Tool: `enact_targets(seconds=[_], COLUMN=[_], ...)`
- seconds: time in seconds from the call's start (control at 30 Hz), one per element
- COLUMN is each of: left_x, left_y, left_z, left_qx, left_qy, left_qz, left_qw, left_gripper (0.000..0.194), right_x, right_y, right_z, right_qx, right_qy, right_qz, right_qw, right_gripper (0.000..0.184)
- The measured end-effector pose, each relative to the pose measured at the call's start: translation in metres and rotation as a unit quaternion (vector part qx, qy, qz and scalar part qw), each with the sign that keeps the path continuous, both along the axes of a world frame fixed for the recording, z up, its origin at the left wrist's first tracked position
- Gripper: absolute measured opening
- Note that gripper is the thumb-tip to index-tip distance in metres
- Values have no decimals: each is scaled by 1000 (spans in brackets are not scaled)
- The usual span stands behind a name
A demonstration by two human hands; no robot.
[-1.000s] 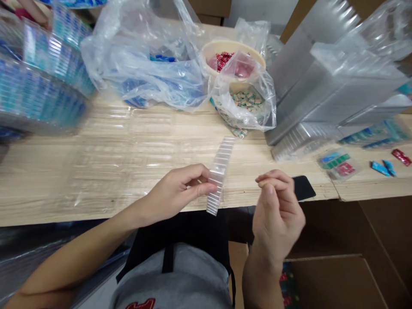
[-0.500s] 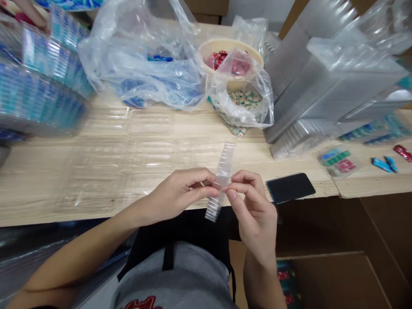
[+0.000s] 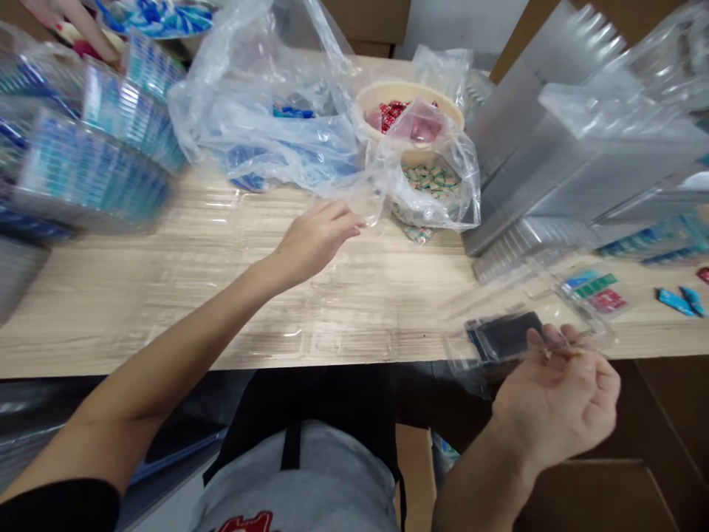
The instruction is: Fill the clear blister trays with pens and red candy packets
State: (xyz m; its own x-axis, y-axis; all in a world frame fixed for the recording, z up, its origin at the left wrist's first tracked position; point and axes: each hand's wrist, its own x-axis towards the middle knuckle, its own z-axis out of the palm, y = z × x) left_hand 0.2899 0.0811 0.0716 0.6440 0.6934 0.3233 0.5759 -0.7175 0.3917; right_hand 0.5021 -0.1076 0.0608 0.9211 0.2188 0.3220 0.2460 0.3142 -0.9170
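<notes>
My right hand (image 3: 559, 399) pinches the edge of a clear plastic blister tray (image 3: 515, 318) at the table's front right, and the tray is blurred by motion. Below it, a black smartphone (image 3: 504, 336) lies on the table, seen through the plastic. My left hand (image 3: 321, 240) stretches forward over the wooden table (image 3: 421, 314), its fingertips at a clear plastic bag (image 3: 360, 196). Motion blur and the clear plastic hide whether those fingers hold anything. The narrow clear strip is not visible.
Stacks of blue-filled blister trays (image 3: 94, 166) stand at the far left, with a co-worker's hand (image 3: 72, 26) behind them. A cream bowl (image 3: 407, 90) of red packets and a bag of small wrapped items (image 3: 429, 185) sit ahead. Tall clear tray stacks (image 3: 587, 155) fill the right.
My hands have parted. The left has moved forward, and the right has moved right, now with a wide clear tray. The clear strip once held between them no longer shows.
</notes>
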Motion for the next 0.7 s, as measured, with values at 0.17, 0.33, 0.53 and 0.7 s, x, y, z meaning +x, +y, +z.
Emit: enact_targets(seconds=[0.17, 0.33, 0.53, 0.7], left_x=[32, 28, 64, 69], left_y=[30, 18, 42, 61], left_z=[-20, -20, -43, -66], left_qx=[11, 69, 17, -36], left_qy=[174, 219, 269, 287], left_qz=[-22, -33, -9, 6], left_qw=[984, 973, 963, 957], left_gripper=[28, 27, 29, 31], right_x=[-1, 7, 12, 19], right_y=[-6, -6, 8, 22], right_z=[-10, -18, -32, -59], right_qx=[17, 2, 43, 42], right_qy=[28, 79, 96, 117], right_qz=[-20, -2, 54, 61], right_qw=[999, 997, 993, 990], right_gripper=[6, 4, 2, 4])
